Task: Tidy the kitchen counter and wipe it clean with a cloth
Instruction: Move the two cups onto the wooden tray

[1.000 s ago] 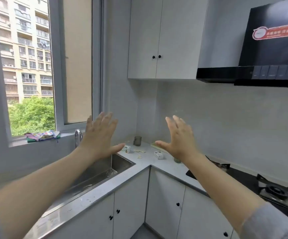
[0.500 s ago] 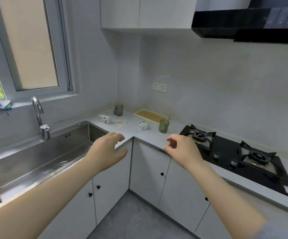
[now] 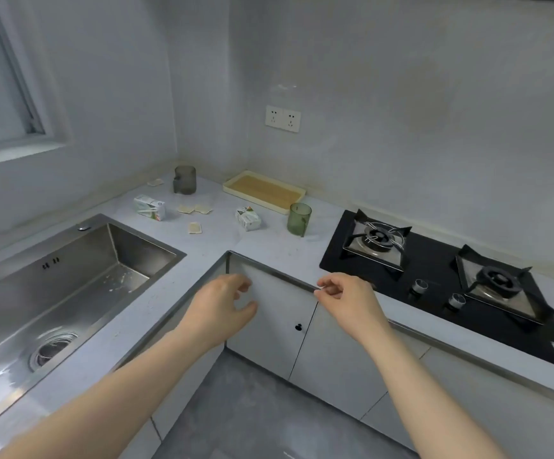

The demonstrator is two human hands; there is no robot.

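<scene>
Counter [image 3: 269, 246]: a pale L-shaped top wraps the room's corner and fills the middle of the view. Its inner corner, near the centre, serves here as the hub of the dial.

A small carton [image 3: 248, 218] lies on the counter just past the hub at 12 o'clock. A green cup [image 3: 299, 218] stands upright at 1 o'clock, just beside the near end of a cream tray [image 3: 264, 191] set along the back wall. At 11 o'clock a second carton [image 3: 149, 207] lies on its side. Flat beige scraps [image 3: 194, 208] are scattered between the two cartons. A grey cup [image 3: 185, 179] stands upright in the far corner behind them.

The steel sink [image 3: 70, 286] is sunk into the counter at 9 o'clock, with pale bits on its floor. The black two-burner hob [image 3: 434, 276] sits at 3 o'clock. A double wall socket [image 3: 282, 118] is on the wall at 12 o'clock, above the tray.

The left hand [image 3: 221, 309] hangs at 6 o'clock, in front of a white cabinet door [image 3: 269, 332]. Its fingers are loosely curled, the thumb apart, and it grasps nothing.

The right hand [image 3: 348, 301] is at 4 o'clock by the counter's front edge. Its fingers are curled inward with the thumb tip close to the forefinger, and nothing is between them. Whether it touches the edge cannot be told.
</scene>
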